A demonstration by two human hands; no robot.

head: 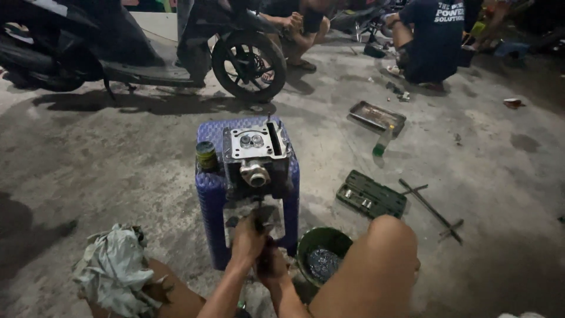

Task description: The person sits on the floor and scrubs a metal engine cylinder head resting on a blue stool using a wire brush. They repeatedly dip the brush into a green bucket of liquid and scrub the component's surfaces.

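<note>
A metal engine cylinder head stands on a blue plastic stool in front of me. Beside it on the stool sits a small dark round tin. My left hand and my right hand are closed together around a dark tool handle that points up toward the lower part of the engine piece. The tool's tip is hidden behind the metal. My bare knees flank the stool, the right one raised.
A green bowl with dark liquid sits by my right knee. A crumpled grey rag lies on my left knee. A socket case, cross wrench, metal tray and bottle lie on the concrete. A scooter and crouching people are behind.
</note>
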